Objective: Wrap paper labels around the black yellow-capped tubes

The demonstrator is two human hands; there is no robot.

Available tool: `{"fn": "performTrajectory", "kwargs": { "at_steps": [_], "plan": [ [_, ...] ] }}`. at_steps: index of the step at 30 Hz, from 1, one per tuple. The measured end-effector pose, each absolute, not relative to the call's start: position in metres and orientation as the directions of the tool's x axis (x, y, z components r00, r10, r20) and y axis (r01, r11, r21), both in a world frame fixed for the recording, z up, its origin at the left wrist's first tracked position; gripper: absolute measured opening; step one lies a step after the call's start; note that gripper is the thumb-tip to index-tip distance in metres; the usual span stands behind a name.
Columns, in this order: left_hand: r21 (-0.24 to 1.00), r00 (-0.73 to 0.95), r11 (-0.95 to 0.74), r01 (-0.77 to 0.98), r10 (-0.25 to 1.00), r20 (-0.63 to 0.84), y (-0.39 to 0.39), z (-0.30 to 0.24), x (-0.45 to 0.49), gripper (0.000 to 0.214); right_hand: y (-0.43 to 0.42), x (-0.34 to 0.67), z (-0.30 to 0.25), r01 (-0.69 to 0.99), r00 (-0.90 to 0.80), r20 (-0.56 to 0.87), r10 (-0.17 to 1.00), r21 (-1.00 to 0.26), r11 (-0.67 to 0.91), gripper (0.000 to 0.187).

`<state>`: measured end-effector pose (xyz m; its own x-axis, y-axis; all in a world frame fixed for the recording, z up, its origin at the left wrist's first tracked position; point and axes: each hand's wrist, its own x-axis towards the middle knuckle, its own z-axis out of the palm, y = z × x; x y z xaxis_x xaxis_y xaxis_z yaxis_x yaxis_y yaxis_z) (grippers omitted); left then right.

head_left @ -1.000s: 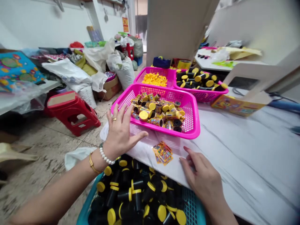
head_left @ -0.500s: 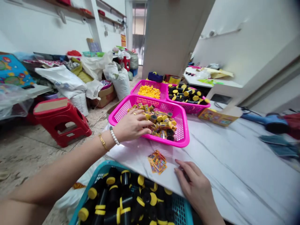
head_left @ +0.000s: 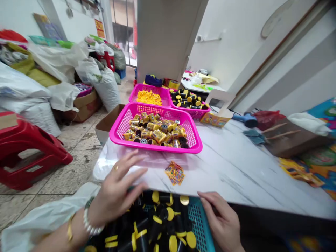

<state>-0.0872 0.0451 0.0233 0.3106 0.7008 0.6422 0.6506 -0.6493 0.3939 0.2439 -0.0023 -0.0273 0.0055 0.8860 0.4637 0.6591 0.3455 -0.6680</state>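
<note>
My left hand [head_left: 117, 190] hovers over the near edge of the white marble table [head_left: 236, 168], fingers spread, nothing visible in it, just above the teal basket [head_left: 201, 218] of black tubes with yellow caps [head_left: 160, 224]. My right hand [head_left: 223, 222] rests on the basket's right rim at the table edge, fingers partly curled, holding nothing I can see. Ahead stands a pink basket [head_left: 157, 147] full of yellow-wrapped tubes [head_left: 154, 131]. A small stack of yellow stickers [head_left: 175, 172] lies on the table between the hands and that basket.
Two more pink baskets sit behind, one with yellow caps [head_left: 149, 97], one with black tubes [head_left: 187, 99]. A red stool [head_left: 28, 154], white sacks [head_left: 52, 59] and a cardboard box [head_left: 106, 124] stand left. A blue tool [head_left: 245, 119], brown box [head_left: 291, 140] and printed sheets [head_left: 301, 169] lie right.
My left hand drew back out of the pink basket toward me and now hovers over the teal basket. My right hand slid back to the table edge. The view swung right.
</note>
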Motion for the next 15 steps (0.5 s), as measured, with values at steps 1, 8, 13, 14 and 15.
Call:
{"fn": "performTrajectory", "kwargs": {
  "at_steps": [1,8,13,14,15],
  "plan": [
    [0.411,0.321,-0.635,0.654,0.725,0.609,0.024,0.008,-0.093,0.041,-0.012,0.241,-0.027,0.653,0.031,0.419,0.908,-0.696,0.299,0.014],
    [0.468,0.266,-0.563,0.681,0.786,0.559,-0.064,-0.066,-0.131,0.034,0.015,0.206,0.010,0.707,0.040,0.489,0.871,-0.630,0.321,0.014],
    [0.552,0.163,-0.501,0.666,0.821,0.547,-0.075,-0.051,-0.126,0.027,0.065,0.181,0.002,0.780,-0.177,0.420,0.890,-0.491,0.387,0.018],
    [0.571,0.125,-0.480,0.666,0.826,0.550,-0.076,-0.051,-0.124,0.027,0.070,0.180,-0.002,0.789,-0.203,0.408,0.890,-0.470,0.396,0.016],
    [0.590,0.087,-0.461,0.663,0.830,0.551,-0.077,-0.052,-0.122,0.027,0.073,0.181,-0.005,0.794,-0.222,0.406,0.887,-0.453,0.406,0.014]
  ]
}}
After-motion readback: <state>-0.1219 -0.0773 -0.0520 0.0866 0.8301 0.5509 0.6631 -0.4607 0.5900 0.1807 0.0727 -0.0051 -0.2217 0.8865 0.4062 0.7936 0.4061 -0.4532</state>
